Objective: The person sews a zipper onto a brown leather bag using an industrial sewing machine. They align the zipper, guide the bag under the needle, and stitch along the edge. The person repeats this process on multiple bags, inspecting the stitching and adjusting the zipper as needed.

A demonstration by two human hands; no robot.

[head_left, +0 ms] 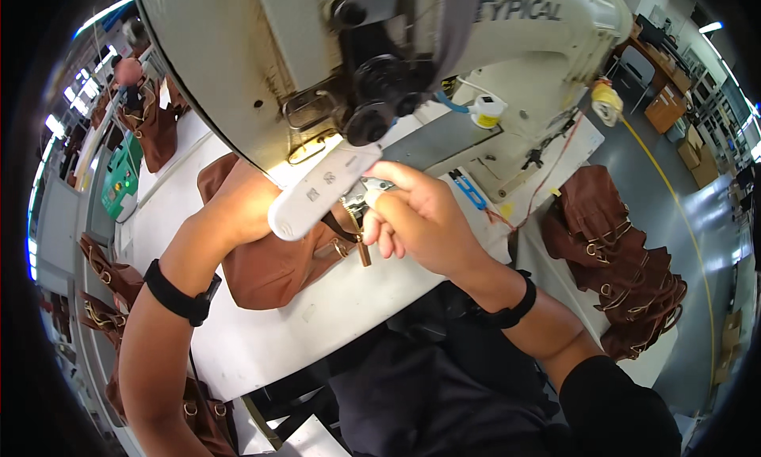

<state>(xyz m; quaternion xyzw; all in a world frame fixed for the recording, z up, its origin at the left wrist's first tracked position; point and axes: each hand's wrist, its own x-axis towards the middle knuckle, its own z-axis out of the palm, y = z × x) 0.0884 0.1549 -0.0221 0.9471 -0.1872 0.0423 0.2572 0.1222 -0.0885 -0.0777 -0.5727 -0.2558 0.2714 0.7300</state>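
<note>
Lying on the tabletop [369, 297] partly beneath the sewing machine [238, 53], the brown bag [265, 273] spread left of the right grip [420, 219], whose curled fingers were nearest its hanging tab [365, 256]; whether they pinched anything, I couldn't tell. The left grip [258, 203], mostly hidden, was unreadable.

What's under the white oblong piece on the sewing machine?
Beneath the white oblong piece lies part of the brown bag. The left hand reaches under, its fingers and anything they touch hidden.

Hands [420, 217] at a sewing machine [515, 51], brown bag [265, 273] on white table [376, 298]
</note>
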